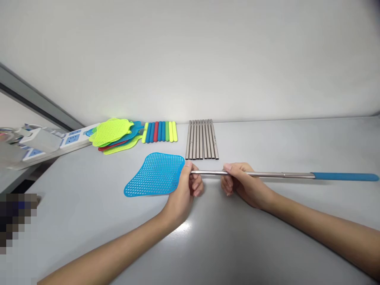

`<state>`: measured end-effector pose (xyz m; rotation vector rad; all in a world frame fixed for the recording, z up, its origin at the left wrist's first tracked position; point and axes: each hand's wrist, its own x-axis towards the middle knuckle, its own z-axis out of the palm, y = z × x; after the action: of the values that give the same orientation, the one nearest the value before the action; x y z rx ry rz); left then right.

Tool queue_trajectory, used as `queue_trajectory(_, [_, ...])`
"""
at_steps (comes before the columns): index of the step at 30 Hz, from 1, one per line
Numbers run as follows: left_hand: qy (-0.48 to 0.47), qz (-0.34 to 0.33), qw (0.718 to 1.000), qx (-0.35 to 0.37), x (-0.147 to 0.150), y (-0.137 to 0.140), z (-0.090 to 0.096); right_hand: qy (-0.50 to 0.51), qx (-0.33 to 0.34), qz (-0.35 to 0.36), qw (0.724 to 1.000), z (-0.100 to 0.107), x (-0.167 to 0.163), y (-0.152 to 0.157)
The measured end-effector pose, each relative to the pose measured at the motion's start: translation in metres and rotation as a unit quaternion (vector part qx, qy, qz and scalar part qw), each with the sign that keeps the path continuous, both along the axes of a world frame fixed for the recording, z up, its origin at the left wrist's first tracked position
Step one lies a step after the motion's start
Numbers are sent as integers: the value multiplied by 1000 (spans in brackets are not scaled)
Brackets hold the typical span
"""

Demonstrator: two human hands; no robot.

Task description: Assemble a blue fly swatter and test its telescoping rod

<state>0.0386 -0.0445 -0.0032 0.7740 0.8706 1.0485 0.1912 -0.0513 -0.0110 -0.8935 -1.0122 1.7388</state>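
A fly swatter [157, 174] with a blue perforated head lies level across both hands, its telescopic metal rod [267, 174] drawn out long. At the rod's right end is a blue handle grip [346, 176]. My left hand [187, 188] is closed where the head meets the rod, thumb on top; its fingers cover the joint. Closed too, my right hand [240, 182] pinches the rod near its middle, thumb over it and fingers curled beneath. Just beyond the swatter, several metal tubes [202, 138] lie side by side in a row.
At the back left lies a pile of swatter heads [111, 132] in yellow-green, blue and red. Coloured handle grips [159, 131] are lined up beside it. A white power strip [73, 138] runs along the left edge. A wall [208, 59] stands behind the grey table [208, 245].
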Motion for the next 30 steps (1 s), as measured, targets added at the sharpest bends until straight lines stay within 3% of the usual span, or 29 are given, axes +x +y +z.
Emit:
queue_trajectory(8, [12,58,998,13,-3,-6,3,-14,12,9,1000,-2,0,-4])
queue_trajectory(15, [-51,66,997,-1,-8,-5,5,-12,-7,-13,1000,-3,-1,-4])
queue_trajectory(21, [-1,83,996,-14,-4,-9,2,21,-19,22,999,-6,1,-3])
queue_trajectory(25, [7,46,999,-4,-5,-13,2,16,-4,35,999,-6,2,-4])
queue_trajectory(30, [-20,-2,1000,2,-8,-12,5,-61,44,57,995,-2,1,-9])
